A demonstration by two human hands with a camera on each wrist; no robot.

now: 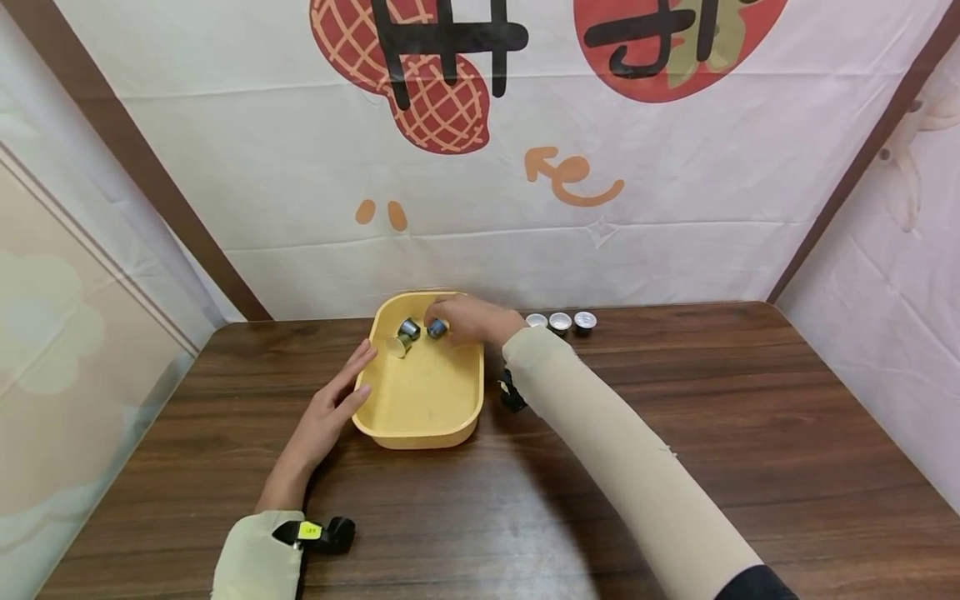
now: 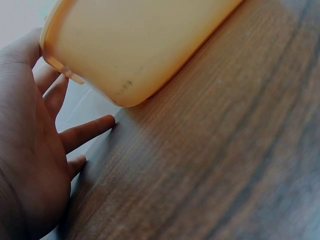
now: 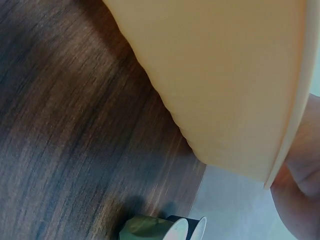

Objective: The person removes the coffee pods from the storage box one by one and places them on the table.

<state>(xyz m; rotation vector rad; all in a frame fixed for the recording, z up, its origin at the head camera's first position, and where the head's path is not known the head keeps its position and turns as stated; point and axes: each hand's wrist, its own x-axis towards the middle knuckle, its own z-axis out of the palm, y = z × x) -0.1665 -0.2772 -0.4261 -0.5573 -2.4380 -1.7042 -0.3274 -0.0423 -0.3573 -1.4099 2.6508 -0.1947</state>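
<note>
A yellow plastic tub (image 1: 420, 392) stands on the table. Inside its far end lie a dark blue coffee capsule (image 1: 409, 327) and a gold one (image 1: 398, 346), close together. My right hand (image 1: 468, 319) reaches over the tub's right rim and pinches another blue coffee capsule (image 1: 437, 329) at its fingertips. The right wrist view shows mostly the tub's outer wall (image 3: 225, 85); there the rim hides the fingers. Against the tub's left side, my left hand (image 1: 330, 408) rests with its fingers spread, fingertips at the rim. In the left wrist view, that hand (image 2: 35, 135) touches the rim.
Right of the tub, three coffee capsules (image 1: 559, 322) stand in a row near the table's back edge, silver lids up. A green capsule (image 3: 145, 228) shows in the right wrist view. Behind the brown wooden table (image 1: 675, 383) hangs a printed white cloth (image 1: 675, 208).
</note>
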